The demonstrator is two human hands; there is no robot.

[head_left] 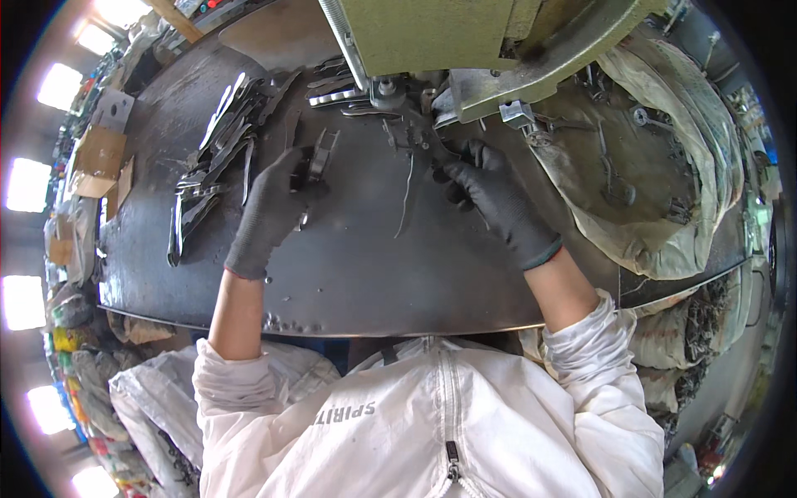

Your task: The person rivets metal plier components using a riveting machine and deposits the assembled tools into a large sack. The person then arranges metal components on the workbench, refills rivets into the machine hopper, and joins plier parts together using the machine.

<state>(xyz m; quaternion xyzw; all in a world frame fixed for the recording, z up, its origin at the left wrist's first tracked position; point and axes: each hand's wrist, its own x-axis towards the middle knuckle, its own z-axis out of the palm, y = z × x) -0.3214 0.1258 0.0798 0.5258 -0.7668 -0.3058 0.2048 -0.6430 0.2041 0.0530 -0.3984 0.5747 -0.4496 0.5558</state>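
Note:
In a dark glove, my left hand (278,195) is closed round a small curved metal bracket (324,152), held upright just above the dark metal table. My right hand (491,191), gloved the same way, has its fingers bent together beside the machine's base; what they hold, if anything, is too dark to make out. Between the hands, small metal pieces (400,137) and a thin bent strip (407,195) lie on the table. Ahead stands a green machine (432,37), with a metal tool post (387,93) reaching down to the table.
Flat metal blades (220,158) lie heaped to the left. On the right an open sack (710,191) holds long metal parts (606,162). Cardboard boxes (98,162) stand past the table's left edge. A metal clamp (516,114) juts from the machine's right side.

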